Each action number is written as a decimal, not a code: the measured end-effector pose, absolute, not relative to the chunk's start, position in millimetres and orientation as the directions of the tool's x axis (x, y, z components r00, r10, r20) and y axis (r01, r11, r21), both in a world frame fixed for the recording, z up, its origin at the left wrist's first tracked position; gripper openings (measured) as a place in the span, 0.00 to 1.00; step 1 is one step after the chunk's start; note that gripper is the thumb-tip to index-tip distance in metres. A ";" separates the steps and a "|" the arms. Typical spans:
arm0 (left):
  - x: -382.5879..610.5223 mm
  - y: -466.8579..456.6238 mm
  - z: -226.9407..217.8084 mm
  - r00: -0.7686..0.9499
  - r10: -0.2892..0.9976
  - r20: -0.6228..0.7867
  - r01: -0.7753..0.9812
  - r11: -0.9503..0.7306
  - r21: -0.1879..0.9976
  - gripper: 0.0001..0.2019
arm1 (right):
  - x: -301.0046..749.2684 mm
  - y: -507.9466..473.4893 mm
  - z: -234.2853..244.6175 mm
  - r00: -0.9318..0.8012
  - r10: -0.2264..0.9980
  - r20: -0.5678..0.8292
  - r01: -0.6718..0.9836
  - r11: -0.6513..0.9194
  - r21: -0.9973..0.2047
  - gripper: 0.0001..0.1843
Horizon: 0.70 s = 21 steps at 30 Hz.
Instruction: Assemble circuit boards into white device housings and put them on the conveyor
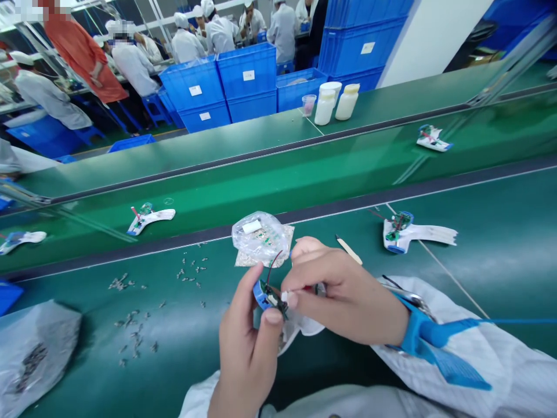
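My left hand [246, 348] is wrapped round a blue-and-white plastic housing [261, 295] with a green circuit board in it, thumb and fingers gripping its blue end. A thin dark red wire [273, 266] sticks up from the board. My right hand [343, 296] is closed in a pinch at the board's right side, on a small white piece [285, 296] whose kind I cannot make out. Behind the fingers, much of the housing's white part is hidden. Just beyond my hands lies a clear plastic bag [265, 241] with small green parts.
Loose small screws [134, 331] are scattered to the left, beside a plastic bag of screws [43, 354]. A similar white housing [404, 232] and a pointed wooden stick [349, 249] lie right. Beyond, a green conveyor belt [261, 180] carries several housings; white bottles [324, 107] stand behind.
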<state>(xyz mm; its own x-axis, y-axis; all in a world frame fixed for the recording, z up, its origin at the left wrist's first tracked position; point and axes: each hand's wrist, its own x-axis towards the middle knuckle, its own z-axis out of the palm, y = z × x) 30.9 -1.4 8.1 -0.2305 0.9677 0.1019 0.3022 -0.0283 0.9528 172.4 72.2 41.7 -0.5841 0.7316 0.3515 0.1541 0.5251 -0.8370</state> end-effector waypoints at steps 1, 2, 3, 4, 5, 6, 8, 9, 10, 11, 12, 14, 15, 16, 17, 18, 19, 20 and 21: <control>31.2 -1.8 8.4 -0.214 0.968 0.129 0.312 -0.057 0.948 0.19 | 173.0 72.5 42.4 -0.613 0.705 0.356 0.158 0.552 -0.819 0.13; 31.0 -2.1 8.4 -0.195 0.969 0.152 0.320 -0.084 0.944 0.19 | 173.4 72.8 42.8 -0.637 0.682 0.360 0.159 0.573 -0.804 0.14; 30.5 -2.4 8.2 -0.174 0.970 0.167 0.327 -0.103 0.939 0.19 | 173.8 73.2 43.1 -0.655 0.664 0.361 0.157 0.586 -0.795 0.14; 29.7 -2.7 8.1 -0.154 0.972 0.175 0.333 -0.116 0.936 0.19 | 174.1 73.7 43.3 -0.668 0.652 0.359 0.153 0.592 -0.791 0.14; 28.8 -3.0 7.9 -0.136 0.975 0.177 0.339 -0.122 0.933 0.19 | 174.3 74.4 43.6 -0.682 0.642 0.350 0.148 0.591 -0.793 0.14; 27.9 -3.3 7.9 -0.121 0.977 0.176 0.345 -0.125 0.930 0.19 | 174.5 75.2 44.1 -0.696 0.633 0.340 0.145 0.587 -0.796 0.14; 26.6 -3.6 8.0 -0.102 0.980 0.170 0.343 -0.126 0.931 0.19 | 174.8 76.8 45.6 -0.719 0.619 0.317 0.147 0.581 -0.801 0.13; 26.2 -3.7 8.3 -0.098 0.982 0.164 0.335 -0.123 0.934 0.19 | 175.0 77.6 46.4 -0.728 0.613 0.308 0.145 0.576 -0.804 0.13; 26.0 -3.7 8.6 -0.096 0.983 0.156 0.323 -0.117 0.939 0.20 | 175.2 78.2 47.3 -0.736 0.607 0.298 0.141 0.569 -0.810 0.13; 26.1 -3.5 8.9 -0.098 0.984 0.148 0.311 -0.111 0.944 0.20 | 175.4 78.6 48.0 -0.745 0.603 0.287 0.138 0.560 -0.817 0.13; 26.3 -3.4 9.2 -0.104 0.985 0.140 0.299 -0.104 0.949 0.20 | 175.7 78.9 48.7 -0.751 0.600 0.275 0.138 0.550 -0.823 0.13; 26.9 -3.0 9.9 -0.119 0.986 0.118 0.279 -0.081 0.957 0.19 | 176.2 78.8 49.6 -0.762 0.597 0.252 0.143 0.534 -0.834 0.14; 27.1 -2.8 10.3 -0.127 0.986 0.106 0.271 -0.068 0.960 0.19 | 176.5 78.6 49.9 -0.766 0.596 0.242 0.149 0.530 -0.835 0.14; 27.4 -2.6 10.7 -0.133 0.987 0.095 0.265 -0.057 0.962 0.19 | 176.8 78.4 50.1 -0.768 0.595 0.236 0.153 0.528 -0.835 0.14; 27.6 -2.5 11.1 -0.137 0.987 0.087 0.262 -0.048 0.964 0.20 | 177.2 78.4 50.4 -0.770 0.594 0.234 0.152 0.527 -0.836 0.14; 27.8 -2.4 11.5 -0.141 0.987 0.083 0.263 -0.043 0.964 0.20 | 177.5 78.5 50.6 -0.773 0.590 0.231 0.150 0.524 -0.838 0.14; 28.0 -2.3 12.0 -0.143 0.986 0.082 0.265 -0.042 0.963 0.21 | 177.8 78.8 50.8 -0.778 0.586 0.227 0.147 0.521 -0.841 0.14; 28.2 -2.2 12.4 -0.143 0.986 0.083 0.268 -0.042 0.962 0.22 | 178.2 79.4 51.1 -0.780 0.583 0.226 0.143 0.519 -0.843 0.14; 28.5 -2.1 12.8 -0.142 0.986 0.083 0.270 -0.042 0.962 0.22 | 178.5 80.0 51.3 -0.782 0.581 0.225 0.140 0.516 -0.845 0.14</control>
<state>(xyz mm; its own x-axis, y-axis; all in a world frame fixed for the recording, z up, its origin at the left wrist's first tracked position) 28.5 -2.1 12.8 -0.1419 0.9864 0.0833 0.2698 -0.0424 0.9620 178.5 80.0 51.3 -0.7823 0.5810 0.2246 0.1405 0.5158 -0.8451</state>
